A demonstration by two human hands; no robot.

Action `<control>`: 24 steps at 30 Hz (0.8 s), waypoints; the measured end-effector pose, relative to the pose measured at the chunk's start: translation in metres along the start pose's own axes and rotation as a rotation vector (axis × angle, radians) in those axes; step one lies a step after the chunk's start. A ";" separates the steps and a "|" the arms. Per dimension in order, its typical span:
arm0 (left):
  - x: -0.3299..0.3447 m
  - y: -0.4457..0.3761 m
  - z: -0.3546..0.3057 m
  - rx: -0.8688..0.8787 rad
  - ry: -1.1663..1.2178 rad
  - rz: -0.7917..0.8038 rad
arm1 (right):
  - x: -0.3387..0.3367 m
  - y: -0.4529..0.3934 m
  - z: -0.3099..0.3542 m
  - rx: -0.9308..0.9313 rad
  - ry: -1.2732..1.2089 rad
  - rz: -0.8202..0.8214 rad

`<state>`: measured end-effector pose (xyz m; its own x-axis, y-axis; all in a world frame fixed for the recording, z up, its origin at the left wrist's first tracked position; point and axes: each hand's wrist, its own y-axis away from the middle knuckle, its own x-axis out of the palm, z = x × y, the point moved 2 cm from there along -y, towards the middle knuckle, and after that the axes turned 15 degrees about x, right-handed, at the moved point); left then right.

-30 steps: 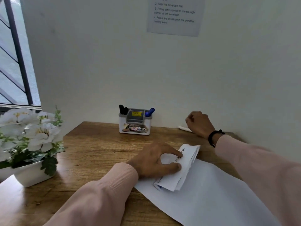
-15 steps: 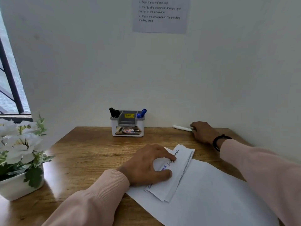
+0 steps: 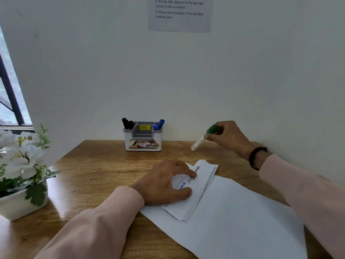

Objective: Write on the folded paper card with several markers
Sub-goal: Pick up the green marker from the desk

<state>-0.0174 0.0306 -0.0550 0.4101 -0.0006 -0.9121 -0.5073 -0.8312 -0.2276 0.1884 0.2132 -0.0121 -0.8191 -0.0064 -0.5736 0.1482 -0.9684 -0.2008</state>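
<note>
Two hands work over a wooden desk [image 3: 89, 176] set against a pale wall. The left hand [image 3: 164, 182] lies on the near-left part of the folded paper card [image 3: 196, 191], its thumb and fingers spread and pressing the card flat; blue and black handwriting shows on the card between the thumb and forefinger and just beyond the fingertip. The card sits on the far-left corner of a larger white sheet [image 3: 242, 217], which runs toward the near right edge of the desk.

Well apart from the card, further back and to the right, the right hand [image 3: 226, 136] is raised above the desk near the wall. Its fingers are curled round a green-capped marker [image 3: 202, 139], held by the green end, with the white barrel slanting down and to the left; the barrel's lower tip appears clear of the desk surface, though the blur makes this uncertain. A black band [image 3: 256, 157] circles the right wrist, and both arms wear pale pink sleeves.

At the far middle of the desk, against the wall, stands a small white pen holder [image 3: 142, 143] with black markers [image 3: 127, 124] in its left slot and blue markers [image 3: 158, 124] in its right slot. A white pot of white flowers [image 3: 20, 161] stands at the left edge. A printed notice [image 3: 180, 14] hangs on the wall above.
</note>
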 end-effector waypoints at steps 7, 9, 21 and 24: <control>0.005 -0.002 0.005 0.025 -0.026 -0.029 | 0.020 0.027 0.037 -0.050 -0.551 0.234; 0.005 -0.001 0.007 0.032 -0.028 -0.050 | 0.032 0.037 0.037 -0.207 -0.149 0.135; -0.012 -0.006 0.027 -0.279 0.506 -0.520 | 0.082 0.079 -0.001 -0.380 0.434 -0.026; -0.011 -0.017 0.036 -0.471 0.650 -0.618 | 0.085 0.079 -0.001 -0.347 0.505 -0.009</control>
<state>-0.0407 0.0645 -0.0539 0.9040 0.3183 -0.2854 0.2268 -0.9230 -0.3109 0.1308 0.1363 -0.0774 -0.4700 0.2030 -0.8590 0.3833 -0.8297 -0.4058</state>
